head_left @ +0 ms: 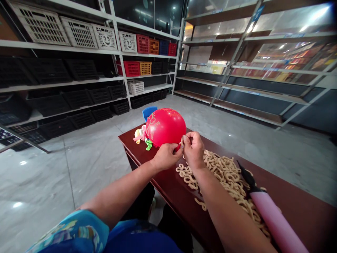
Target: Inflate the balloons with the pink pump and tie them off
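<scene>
An inflated red balloon point(165, 125) floats just above the dark wooden table point(295, 207), its neck pointing toward me. My left hand point(166, 155) pinches the balloon's neck from below, fingers closed. My right hand point(193, 149) is closed beside it, fingertips pinched on the neck's end together with a small beige piece. A heap of beige curly clips point(223, 175) lies under and right of my right forearm.
A pink hand pump point(273, 218) with a black nozzle lies at the table's right. Several uninflated balloons point(140, 137) lie behind the red one, near a blue chair point(149, 111). Shelves with baskets line the left wall; empty shelving stands at right.
</scene>
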The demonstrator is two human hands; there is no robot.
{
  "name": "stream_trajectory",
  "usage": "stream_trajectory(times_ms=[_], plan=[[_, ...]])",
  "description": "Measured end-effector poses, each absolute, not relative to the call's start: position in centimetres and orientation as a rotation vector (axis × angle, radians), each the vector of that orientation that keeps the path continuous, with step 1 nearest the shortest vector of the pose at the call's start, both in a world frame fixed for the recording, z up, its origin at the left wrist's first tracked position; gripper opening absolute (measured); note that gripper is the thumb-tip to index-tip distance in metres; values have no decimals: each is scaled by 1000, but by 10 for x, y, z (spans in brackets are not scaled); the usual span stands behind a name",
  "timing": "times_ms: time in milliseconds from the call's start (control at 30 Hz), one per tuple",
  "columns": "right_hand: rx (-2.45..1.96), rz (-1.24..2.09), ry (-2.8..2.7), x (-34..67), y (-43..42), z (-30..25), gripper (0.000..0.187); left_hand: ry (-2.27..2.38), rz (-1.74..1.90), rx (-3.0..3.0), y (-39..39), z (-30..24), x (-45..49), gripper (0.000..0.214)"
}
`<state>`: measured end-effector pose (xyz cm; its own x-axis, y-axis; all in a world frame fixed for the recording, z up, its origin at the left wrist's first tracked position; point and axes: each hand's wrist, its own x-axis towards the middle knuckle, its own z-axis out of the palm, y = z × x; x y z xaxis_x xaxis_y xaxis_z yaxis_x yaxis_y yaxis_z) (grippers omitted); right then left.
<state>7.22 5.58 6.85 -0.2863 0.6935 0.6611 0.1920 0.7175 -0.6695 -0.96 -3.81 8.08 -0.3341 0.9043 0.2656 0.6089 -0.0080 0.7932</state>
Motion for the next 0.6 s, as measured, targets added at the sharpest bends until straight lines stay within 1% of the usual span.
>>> stream_trajectory(times_ms=[167,367,600], plan=[[-738,617,-1823,72,58,66,14,1960,1234,1564,-37,80,-10,29],[-772,624,-1821,75,63,68,16,1987,1274,1646,-32,76,-7,26],[-757,644,-1723,86,77,78,21,1971,1381,1535,-2,70,-3,29]])
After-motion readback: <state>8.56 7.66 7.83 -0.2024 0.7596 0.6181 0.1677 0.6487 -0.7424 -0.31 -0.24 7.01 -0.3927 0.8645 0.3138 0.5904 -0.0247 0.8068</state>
